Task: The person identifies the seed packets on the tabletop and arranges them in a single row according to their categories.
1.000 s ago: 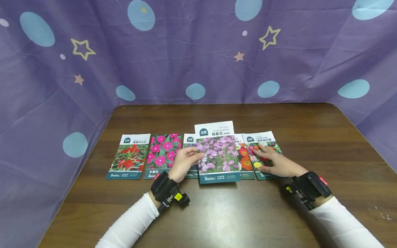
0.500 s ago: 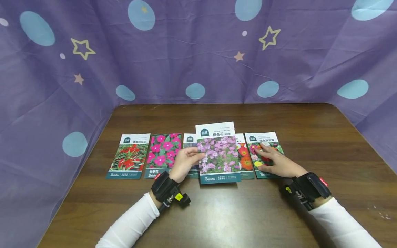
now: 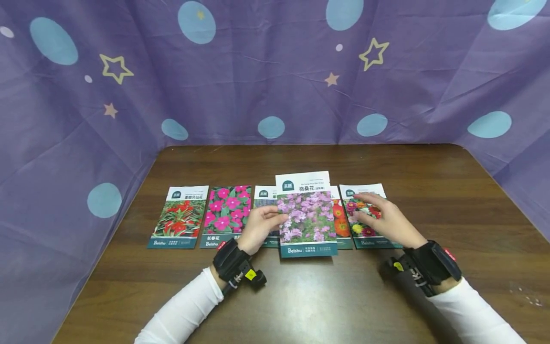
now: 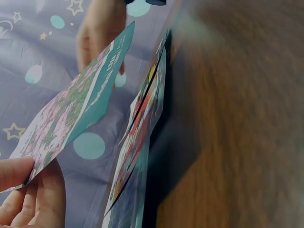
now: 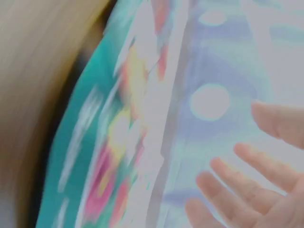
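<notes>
My left hand (image 3: 259,228) pinches the left edge of a seed packet with pink-purple flowers (image 3: 307,217), thumb on its printed front. In the left wrist view this packet (image 4: 64,111) is raised and tilted, apart from the ones below. It partly covers a packet with orange flowers (image 3: 341,222) and a dark-pictured packet (image 3: 263,196). My right hand (image 3: 393,222) hovers over the rightmost packet, printed with mixed flowers (image 3: 363,232). Its fingers (image 5: 237,187) are spread and hold nothing in the right wrist view, clear of the blurred packet.
Left in the row lie a packet with red flowers (image 3: 178,220) and one with bright pink flowers (image 3: 227,210). All rest on a brown wooden table (image 3: 326,296). A purple patterned cloth (image 3: 240,86) hangs behind and along the sides.
My right hand has lifted off the rightmost packet, which had shifted slightly right. The held packet has moved a little right and toward me, still in my left hand.
</notes>
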`<state>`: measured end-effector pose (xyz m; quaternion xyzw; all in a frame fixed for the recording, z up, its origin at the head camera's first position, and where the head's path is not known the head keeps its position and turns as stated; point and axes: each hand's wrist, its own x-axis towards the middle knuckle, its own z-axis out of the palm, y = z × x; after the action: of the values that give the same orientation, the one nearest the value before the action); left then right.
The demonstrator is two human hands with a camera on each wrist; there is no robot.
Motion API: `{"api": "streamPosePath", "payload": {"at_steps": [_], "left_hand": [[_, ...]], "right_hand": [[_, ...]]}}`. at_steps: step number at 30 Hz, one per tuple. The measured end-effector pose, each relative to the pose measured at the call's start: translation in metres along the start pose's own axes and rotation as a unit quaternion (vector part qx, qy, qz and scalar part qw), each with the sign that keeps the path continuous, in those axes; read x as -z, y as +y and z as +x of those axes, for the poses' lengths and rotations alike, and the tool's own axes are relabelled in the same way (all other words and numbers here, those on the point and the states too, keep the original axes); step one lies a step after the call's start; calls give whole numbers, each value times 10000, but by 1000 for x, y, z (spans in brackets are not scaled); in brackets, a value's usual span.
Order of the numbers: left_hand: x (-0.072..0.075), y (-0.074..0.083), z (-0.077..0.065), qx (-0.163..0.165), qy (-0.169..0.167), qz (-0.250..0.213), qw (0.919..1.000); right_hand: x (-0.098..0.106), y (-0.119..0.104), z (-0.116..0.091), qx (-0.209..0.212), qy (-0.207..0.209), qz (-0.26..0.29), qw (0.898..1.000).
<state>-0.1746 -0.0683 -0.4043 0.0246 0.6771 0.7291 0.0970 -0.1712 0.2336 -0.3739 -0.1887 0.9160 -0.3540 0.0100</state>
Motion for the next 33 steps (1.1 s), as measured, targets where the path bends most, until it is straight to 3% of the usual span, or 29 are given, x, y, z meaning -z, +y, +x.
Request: {"api": "streamPosePath", "payload": {"at_steps": [6,12,18,25,33], "left_hand": [[-11,0,1,-66,-246,45,9997],[-22,0,2,-94,-363,131,9992],[-41,-4,8,-216,-477,76,9986],[-93,0,27,-104,-188,88,9997],[-160,6,56,212,39,187,9996]], "right_hand": [[-6,-29,-1,-220,-23,969,9951],[-13,-37,-9,-733,-182,1788,9810],[-9,-26,-14,-1155,126,1790,9770],[26,-4,-26,-1406,292,1125,9832],[72,36,-37,-1849,215,607,9807]]}}
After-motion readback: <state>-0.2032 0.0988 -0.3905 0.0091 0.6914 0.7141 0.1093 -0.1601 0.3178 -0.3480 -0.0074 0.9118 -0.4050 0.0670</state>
